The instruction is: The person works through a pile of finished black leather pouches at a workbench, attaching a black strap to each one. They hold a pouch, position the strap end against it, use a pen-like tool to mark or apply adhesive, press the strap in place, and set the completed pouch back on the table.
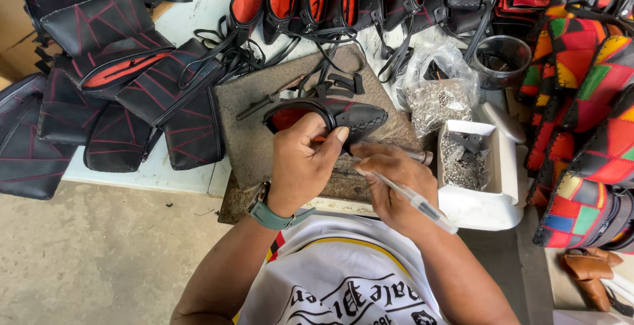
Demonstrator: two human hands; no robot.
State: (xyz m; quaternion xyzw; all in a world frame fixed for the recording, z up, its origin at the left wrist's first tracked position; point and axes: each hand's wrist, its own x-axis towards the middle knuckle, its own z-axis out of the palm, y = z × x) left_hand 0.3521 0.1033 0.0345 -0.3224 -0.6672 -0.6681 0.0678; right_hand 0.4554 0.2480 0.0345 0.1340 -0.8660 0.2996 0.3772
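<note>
Right now the left hand (300,160) clamps a small black pouch with a red lining (330,117) flat against the grey work slab (254,133), thumb and fingers closed over its near edge. Just right of the pouch, the right hand (389,183) is closed on a clear pen (413,199), tip at the pouch's edge. Steady pressure would probably keep the leather from sliding. A white box of metal fittings (492,186) sits further right.
</note>
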